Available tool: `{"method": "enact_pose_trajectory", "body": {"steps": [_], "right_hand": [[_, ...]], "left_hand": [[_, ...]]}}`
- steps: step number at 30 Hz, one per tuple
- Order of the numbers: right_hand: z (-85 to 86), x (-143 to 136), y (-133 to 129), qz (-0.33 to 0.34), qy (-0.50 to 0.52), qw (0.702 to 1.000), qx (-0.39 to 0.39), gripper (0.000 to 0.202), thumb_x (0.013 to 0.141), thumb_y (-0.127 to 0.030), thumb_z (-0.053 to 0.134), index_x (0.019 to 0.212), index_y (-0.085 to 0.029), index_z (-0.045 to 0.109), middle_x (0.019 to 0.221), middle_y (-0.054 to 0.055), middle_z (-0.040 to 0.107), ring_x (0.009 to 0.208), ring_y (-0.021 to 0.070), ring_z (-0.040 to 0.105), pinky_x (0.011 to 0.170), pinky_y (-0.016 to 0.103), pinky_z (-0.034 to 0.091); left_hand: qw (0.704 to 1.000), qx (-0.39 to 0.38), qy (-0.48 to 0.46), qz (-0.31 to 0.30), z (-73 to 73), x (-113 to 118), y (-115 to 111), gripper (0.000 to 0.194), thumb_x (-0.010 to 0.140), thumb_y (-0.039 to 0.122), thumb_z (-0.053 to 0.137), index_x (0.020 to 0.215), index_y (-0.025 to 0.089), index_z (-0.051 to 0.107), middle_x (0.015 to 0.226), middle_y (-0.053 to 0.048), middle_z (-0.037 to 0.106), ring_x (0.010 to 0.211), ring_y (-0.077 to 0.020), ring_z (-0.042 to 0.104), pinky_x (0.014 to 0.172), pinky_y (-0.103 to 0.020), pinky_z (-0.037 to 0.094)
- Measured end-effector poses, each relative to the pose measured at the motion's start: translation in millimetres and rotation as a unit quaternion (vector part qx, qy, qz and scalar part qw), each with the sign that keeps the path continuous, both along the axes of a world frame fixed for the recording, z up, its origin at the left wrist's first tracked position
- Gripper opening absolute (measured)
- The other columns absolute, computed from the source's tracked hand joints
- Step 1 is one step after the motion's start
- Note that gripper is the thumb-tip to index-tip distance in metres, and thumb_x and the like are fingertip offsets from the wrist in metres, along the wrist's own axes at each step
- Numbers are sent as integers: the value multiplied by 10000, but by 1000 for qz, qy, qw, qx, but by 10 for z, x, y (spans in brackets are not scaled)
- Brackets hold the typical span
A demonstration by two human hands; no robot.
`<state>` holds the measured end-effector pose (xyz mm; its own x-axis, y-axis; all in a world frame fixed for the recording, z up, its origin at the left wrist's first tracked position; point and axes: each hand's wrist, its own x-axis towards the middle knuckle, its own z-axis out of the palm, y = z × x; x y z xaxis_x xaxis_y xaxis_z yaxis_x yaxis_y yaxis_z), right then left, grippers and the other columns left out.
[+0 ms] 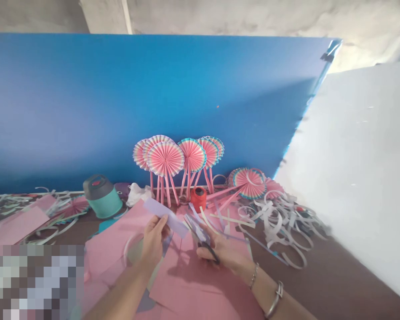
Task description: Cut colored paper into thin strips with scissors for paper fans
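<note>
A strip of lavender paper (163,215) is pinched between the thumb and fingers of my left hand (156,238). My right hand (220,251) grips a pair of scissors (203,244) with dark handles, its blades near the right end of the lavender strip. Whether the blades touch the paper I cannot tell. Below both hands lie large pink paper sheets (200,289). Narrow pale cut strips (220,218) lie around my right hand. A red spool of thread (198,198) stands just beyond the scissors.
Several pink pleated paper fans (166,158) on sticks stand against the blue panel (186,89). More fans (250,182) lie to their right, beside a heap of curled paper strips (283,222). A teal and grey container (103,198) stands at left, near crumpled white material (139,194).
</note>
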<state>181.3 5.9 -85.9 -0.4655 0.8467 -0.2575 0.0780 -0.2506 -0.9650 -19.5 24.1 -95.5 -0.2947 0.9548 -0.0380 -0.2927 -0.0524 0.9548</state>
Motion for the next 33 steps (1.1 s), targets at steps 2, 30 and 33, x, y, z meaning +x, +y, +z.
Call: {"method": "enact_pose_trajectory", "body": {"steps": [2, 30, 33], "right_hand": [[11, 29, -2, 14, 23, 1000, -11, 906, 634, -374, 735, 1398, -214, 275, 616, -54, 590, 423, 81, 468, 368, 176, 287], [-37, 65, 88, -15, 44, 999, 17, 699, 653, -405, 711, 1256, -178, 440, 554, -69, 544, 410, 89, 514, 346, 165, 356], [-52, 64, 83, 9, -14, 1000, 17, 456, 641, -412, 707, 989, -134, 608, 577, -52, 529, 406, 49, 423, 329, 155, 291]], "left_hand": [[1000, -2, -17, 4, 5, -2, 8, 270, 688, 364, 677, 592, 169, 517, 456, 68, 458, 428, -59, 403, 431, -168, 296], [998, -10, -54, -30, -108, -4, 56, 256, 653, 369, 717, 634, 157, 576, 498, 69, 428, 452, -56, 368, 444, -179, 297], [999, -9, -48, -21, -106, -12, 51, 233, 670, 363, 702, 702, 157, 598, 526, 62, 458, 463, -61, 380, 451, -180, 305]]}}
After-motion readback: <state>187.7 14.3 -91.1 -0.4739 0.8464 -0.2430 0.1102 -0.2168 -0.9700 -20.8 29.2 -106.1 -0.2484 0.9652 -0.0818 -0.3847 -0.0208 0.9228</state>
